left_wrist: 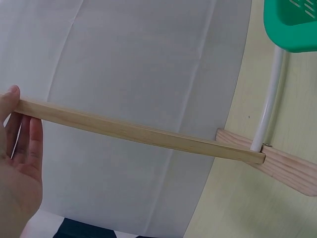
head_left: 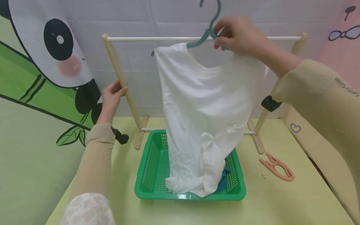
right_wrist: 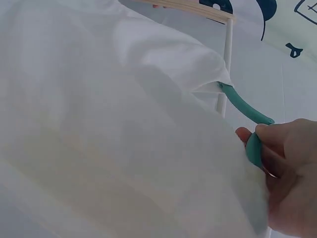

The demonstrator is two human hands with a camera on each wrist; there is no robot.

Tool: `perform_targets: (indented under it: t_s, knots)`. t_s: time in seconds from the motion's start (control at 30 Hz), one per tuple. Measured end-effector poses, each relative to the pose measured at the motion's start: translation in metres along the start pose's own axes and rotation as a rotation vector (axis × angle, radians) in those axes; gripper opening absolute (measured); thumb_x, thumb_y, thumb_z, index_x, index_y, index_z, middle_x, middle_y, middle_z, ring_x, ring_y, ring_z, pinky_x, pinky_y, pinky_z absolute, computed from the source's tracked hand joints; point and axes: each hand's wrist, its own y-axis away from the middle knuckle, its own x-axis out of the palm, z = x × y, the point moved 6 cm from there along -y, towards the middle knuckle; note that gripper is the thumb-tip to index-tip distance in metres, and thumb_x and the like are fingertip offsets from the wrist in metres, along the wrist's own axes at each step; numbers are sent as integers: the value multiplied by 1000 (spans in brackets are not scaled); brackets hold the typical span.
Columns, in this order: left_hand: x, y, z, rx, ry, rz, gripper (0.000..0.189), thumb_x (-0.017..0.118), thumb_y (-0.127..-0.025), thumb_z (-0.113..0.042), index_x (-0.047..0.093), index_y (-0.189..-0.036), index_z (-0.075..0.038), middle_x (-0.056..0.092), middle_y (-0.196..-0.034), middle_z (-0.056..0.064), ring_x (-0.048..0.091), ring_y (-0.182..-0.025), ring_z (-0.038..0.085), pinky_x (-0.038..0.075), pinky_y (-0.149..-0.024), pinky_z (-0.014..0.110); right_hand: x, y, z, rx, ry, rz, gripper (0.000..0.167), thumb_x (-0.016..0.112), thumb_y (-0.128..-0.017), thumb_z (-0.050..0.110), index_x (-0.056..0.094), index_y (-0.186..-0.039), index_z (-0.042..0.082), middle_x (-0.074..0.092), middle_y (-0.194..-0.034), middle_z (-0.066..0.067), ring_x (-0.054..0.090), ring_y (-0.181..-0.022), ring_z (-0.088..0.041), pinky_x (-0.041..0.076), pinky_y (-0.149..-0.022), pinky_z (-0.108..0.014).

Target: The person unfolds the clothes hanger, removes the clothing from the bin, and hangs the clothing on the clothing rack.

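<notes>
My right hand (head_left: 237,36) pinches a teal hanger (head_left: 201,40) just below its hook, in front of the rack's top bar. From the hanger hangs a white shirt (head_left: 208,103), its lower end bunched over the green basket (head_left: 140,184). In the right wrist view the shirt fills most of the picture, and the hanger (right_wrist: 245,106) shows between thumb and fingers. My left hand (head_left: 111,98) holds the left wooden post (head_left: 119,68) of the rack; the left wrist view shows thumb and fingers on either side of that post (left_wrist: 129,130).
A folded orange hanger (head_left: 281,167) lies on the table (head_left: 303,200) to the right. Blue cloth (head_left: 223,179) sits in the basket beneath the shirt. The rack's top bar (head_left: 135,39) spans two posts on wooden feet (head_left: 256,137). A cartoon-printed backdrop (head_left: 84,18) stands behind.
</notes>
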Motion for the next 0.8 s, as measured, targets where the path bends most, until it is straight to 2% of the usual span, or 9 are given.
perform_targets:
  t_s: [0.2,0.33,0.57,0.63,0.8]
  knots:
    - [0,0,-1,7,-11,3,46,66,-95,-18,57,-138,-8,70,-116,-7,61,-101,-1,52,-85,12,2,-11,3,1,-4,-85,36,49,-102,29,54,-132,10,69,-105,-5,58,-85,-12,44,-73,-20]
    - [1,1,-1,2,-4,7,47,66,-95,-18,56,-139,-8,71,-120,-4,61,-102,-1,52,-85,12,4,-17,2,-41,12,-180,35,54,-100,26,56,-128,7,69,-99,-8,53,-77,-10,41,-69,-19]
    - [1,0,-3,5,3,11,46,67,-94,-19,58,-138,-10,71,-120,-5,61,-103,1,52,-85,13,10,-30,3,-105,7,-311,37,60,-97,23,56,-129,5,72,-103,-11,50,-75,0,41,-72,-12]
    - [1,0,-3,9,8,12,45,67,-94,-19,59,-137,-11,71,-119,-5,61,-102,1,52,-85,13,13,-35,6,-121,-1,-337,36,61,-97,22,56,-128,4,73,-104,-11,52,-76,0,42,-72,-11]
    - [1,-1,-2,16,15,14,46,66,-94,-17,58,-139,-9,71,-118,-6,62,-102,0,52,-84,12,20,-45,15,-157,-19,-389,32,60,-98,20,59,-126,4,72,-108,-10,59,-80,-10,43,-73,-13]
